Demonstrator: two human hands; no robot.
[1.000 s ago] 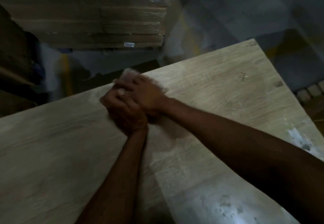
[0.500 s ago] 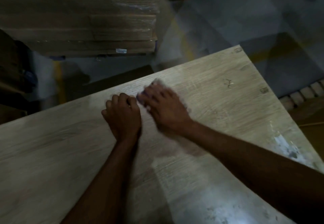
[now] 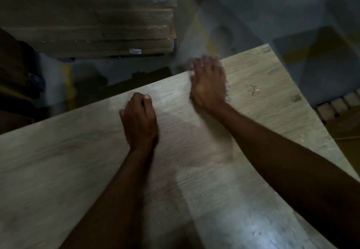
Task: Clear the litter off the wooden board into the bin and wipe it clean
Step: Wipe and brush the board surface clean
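The pale wooden board (image 3: pixel 58 161) fills the lower part of the view, its far edge running up to the right. My left hand (image 3: pixel 139 120) rests on it as a closed fist with the thumb on top; nothing shows inside it. My right hand (image 3: pixel 207 81) lies flat and blurred at the board's far edge, its fingers reaching past the edge. It presses on a pale cloth (image 3: pixel 226 89), of which only whitish fringes show around the hand. No bin is in view.
A plastic-wrapped stack of cardboard boxes (image 3: pixel 93 15) stands beyond the board on the left. Grey floor (image 3: pixel 263 15) with a yellow line (image 3: pixel 204 32) lies behind. Pallet slats (image 3: pixel 339 104) show at the right. Whitish smears (image 3: pixel 253 229) mark the board's near right part.
My right hand has left my left hand and swept right, out to the board's far edge, with the cloth under it. My left hand stays fisted in place.
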